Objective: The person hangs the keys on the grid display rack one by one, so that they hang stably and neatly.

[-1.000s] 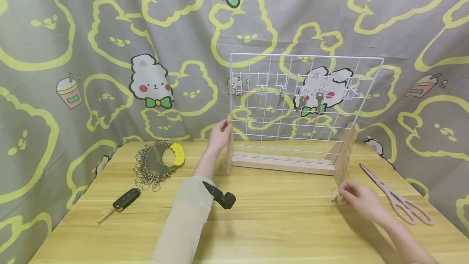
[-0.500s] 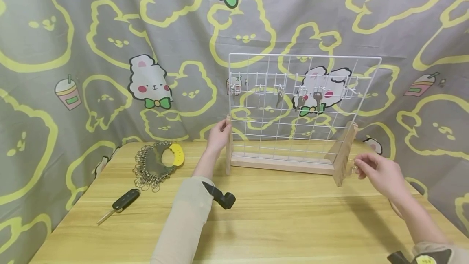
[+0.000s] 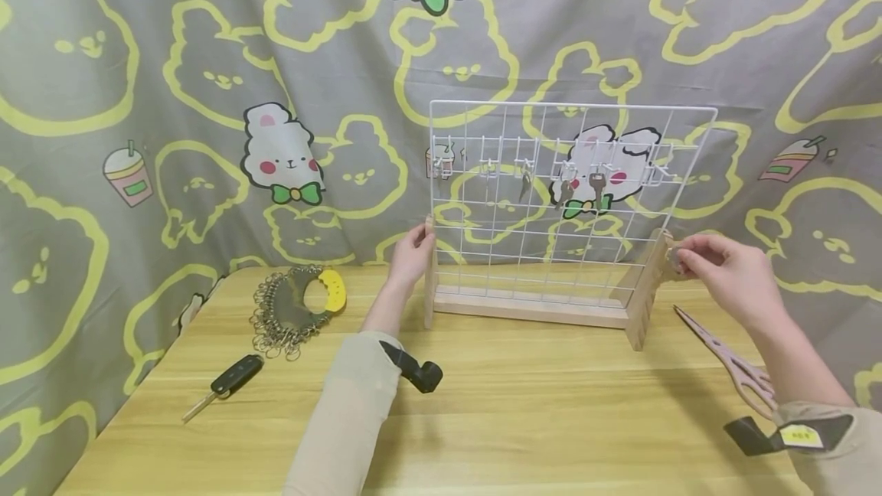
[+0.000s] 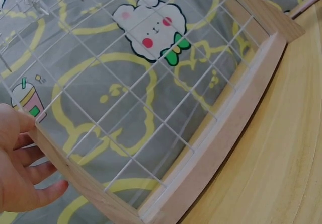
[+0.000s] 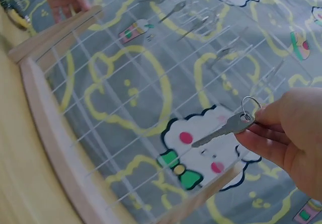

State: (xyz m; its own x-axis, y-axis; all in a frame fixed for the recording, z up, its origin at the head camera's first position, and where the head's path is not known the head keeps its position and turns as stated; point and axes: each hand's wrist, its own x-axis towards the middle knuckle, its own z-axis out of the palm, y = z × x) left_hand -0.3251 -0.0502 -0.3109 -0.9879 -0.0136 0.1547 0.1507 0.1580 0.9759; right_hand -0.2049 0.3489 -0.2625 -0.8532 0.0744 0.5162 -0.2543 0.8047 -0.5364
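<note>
A white wire grid rack (image 3: 530,309) with a pale wooden base and side posts stands upright on the table. My left hand (image 3: 411,255) grips the top of its left post, thumb and fingers to either side of the wood. In the right wrist view, a silver key (image 5: 219,133) on a small split ring is pinched between the thumb and fingers of my right hand (image 5: 294,138), its blade pointing away from the hand. That hand is raised beside the top of the right post. Several keys, one of them a silver key (image 3: 597,188), hang from hooks across the grid.
Left of the rack lies a fan of metal rings with a yellow handle (image 3: 334,291). A black car key (image 3: 236,375) lies in front of it. Pink-handled scissors (image 3: 723,354) rest at the right, partly under the right forearm. A patterned curtain (image 3: 358,75) hangs behind.
My right hand has lifted from near the tabletop, up and to the right, carrying the key beside the right post's top. The left hand keeps its grip on the left post.
</note>
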